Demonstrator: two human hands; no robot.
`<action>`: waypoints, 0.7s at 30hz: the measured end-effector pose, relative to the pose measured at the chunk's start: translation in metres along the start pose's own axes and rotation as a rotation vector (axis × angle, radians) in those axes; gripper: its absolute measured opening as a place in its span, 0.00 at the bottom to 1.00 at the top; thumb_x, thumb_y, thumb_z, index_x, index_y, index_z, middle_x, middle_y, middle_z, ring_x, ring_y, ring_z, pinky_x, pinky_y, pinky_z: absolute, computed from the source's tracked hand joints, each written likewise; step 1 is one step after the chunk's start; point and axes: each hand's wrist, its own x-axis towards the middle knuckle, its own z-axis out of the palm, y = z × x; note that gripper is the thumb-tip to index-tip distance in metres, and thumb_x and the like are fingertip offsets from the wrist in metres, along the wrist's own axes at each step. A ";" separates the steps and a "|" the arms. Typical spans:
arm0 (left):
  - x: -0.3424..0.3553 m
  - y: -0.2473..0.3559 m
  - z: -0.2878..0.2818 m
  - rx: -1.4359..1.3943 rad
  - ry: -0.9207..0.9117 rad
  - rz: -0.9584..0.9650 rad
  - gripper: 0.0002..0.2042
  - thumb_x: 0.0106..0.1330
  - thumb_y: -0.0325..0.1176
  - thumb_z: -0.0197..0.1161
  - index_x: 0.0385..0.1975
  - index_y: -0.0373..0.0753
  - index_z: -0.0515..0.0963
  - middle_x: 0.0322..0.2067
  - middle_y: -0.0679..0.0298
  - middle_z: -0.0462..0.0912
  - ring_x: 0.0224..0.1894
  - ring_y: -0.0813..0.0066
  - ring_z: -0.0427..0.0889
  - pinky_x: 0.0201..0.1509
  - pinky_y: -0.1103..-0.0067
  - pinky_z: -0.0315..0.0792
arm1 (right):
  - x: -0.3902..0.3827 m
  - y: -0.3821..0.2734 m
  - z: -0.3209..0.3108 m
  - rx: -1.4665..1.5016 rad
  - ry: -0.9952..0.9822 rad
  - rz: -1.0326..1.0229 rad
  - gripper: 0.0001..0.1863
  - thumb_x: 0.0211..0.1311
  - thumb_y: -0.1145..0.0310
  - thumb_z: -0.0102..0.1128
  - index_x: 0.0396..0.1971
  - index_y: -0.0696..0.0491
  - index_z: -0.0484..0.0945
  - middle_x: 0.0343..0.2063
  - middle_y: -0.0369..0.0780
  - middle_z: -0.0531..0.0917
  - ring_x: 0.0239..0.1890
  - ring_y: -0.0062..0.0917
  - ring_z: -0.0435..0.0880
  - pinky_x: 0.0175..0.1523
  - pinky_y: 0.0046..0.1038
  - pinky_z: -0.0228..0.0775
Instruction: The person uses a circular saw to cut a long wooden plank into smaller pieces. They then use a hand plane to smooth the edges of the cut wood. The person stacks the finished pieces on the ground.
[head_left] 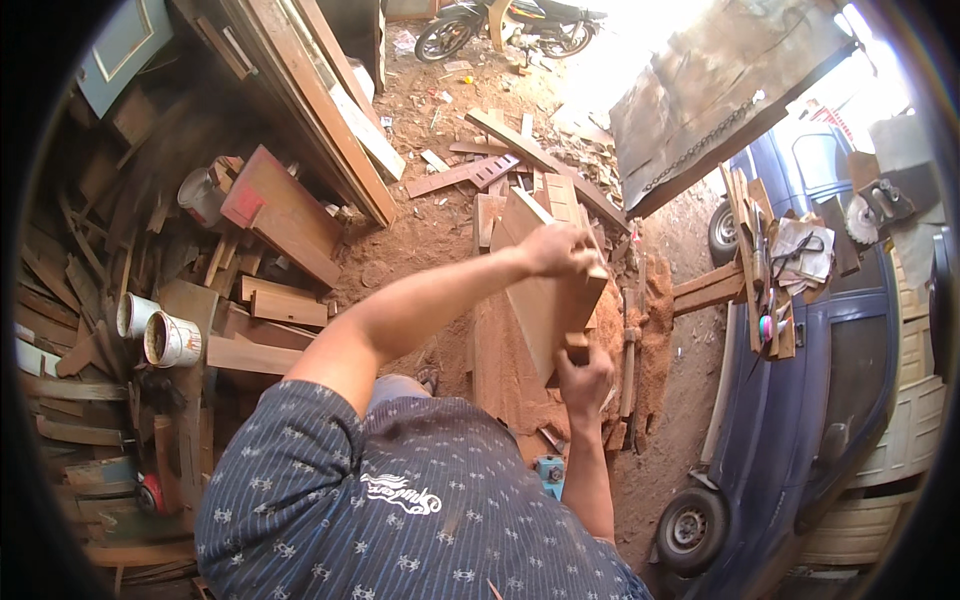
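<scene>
A flat brown wooden board [532, 305] stands tilted over the sawdust-covered workbench [490, 370] in front of me. My left hand [558, 250] reaches across and is closed on its far upper edge, near a pale wooden end that sticks out by the fingers. At the near end, my right hand [585, 380] grips the same board beside a small protruding piece of wood. The board's end between my hands is darker and in shadow. How its parts join is too unclear to tell.
Loose planks [540, 150] and sawdust lie beyond the bench. Wood offcuts, white buckets [172, 340] and a red-edged panel [270, 205] crowd the left. A blue car [790, 400] stands at right, near a tool-laden wooden stand [775, 270]. A motorcycle [510, 25] is far ahead.
</scene>
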 end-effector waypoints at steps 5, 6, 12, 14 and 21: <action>-0.086 0.001 0.092 0.246 0.007 0.102 0.20 0.71 0.49 0.57 0.52 0.42 0.80 0.47 0.56 0.79 0.54 0.62 0.75 0.64 0.61 0.67 | -0.110 0.069 0.027 -0.009 -0.016 0.061 0.14 0.48 0.61 0.74 0.27 0.55 0.81 0.24 0.44 0.82 0.29 0.38 0.82 0.38 0.37 0.73; -0.102 -0.014 0.122 0.292 0.078 0.191 0.20 0.73 0.49 0.55 0.52 0.41 0.80 0.46 0.57 0.78 0.55 0.62 0.74 0.66 0.61 0.65 | -0.132 0.083 0.035 -0.029 -0.051 0.073 0.14 0.48 0.61 0.75 0.27 0.54 0.80 0.24 0.43 0.82 0.29 0.39 0.82 0.38 0.37 0.72; -0.189 -0.043 0.217 0.327 0.116 0.221 0.20 0.64 0.47 0.65 0.51 0.41 0.80 0.50 0.60 0.76 0.59 0.59 0.71 0.71 0.56 0.59 | -0.247 0.169 0.107 -0.167 -0.125 0.211 0.18 0.50 0.58 0.77 0.26 0.56 0.79 0.27 0.47 0.84 0.32 0.46 0.83 0.38 0.44 0.73; -0.198 -0.052 0.231 0.321 0.095 0.194 0.20 0.65 0.47 0.64 0.51 0.41 0.80 0.51 0.60 0.75 0.60 0.59 0.71 0.70 0.56 0.60 | -0.260 0.164 0.122 -0.149 -0.167 0.362 0.17 0.51 0.58 0.76 0.28 0.56 0.80 0.29 0.49 0.85 0.34 0.47 0.84 0.40 0.44 0.74; -0.176 -0.055 0.254 0.329 0.235 -0.219 0.36 0.62 0.50 0.70 0.66 0.39 0.66 0.56 0.53 0.74 0.65 0.54 0.67 0.72 0.59 0.61 | -0.253 0.174 0.110 -0.001 -0.281 0.305 0.20 0.52 0.57 0.77 0.38 0.55 0.83 0.32 0.46 0.87 0.36 0.43 0.86 0.42 0.42 0.77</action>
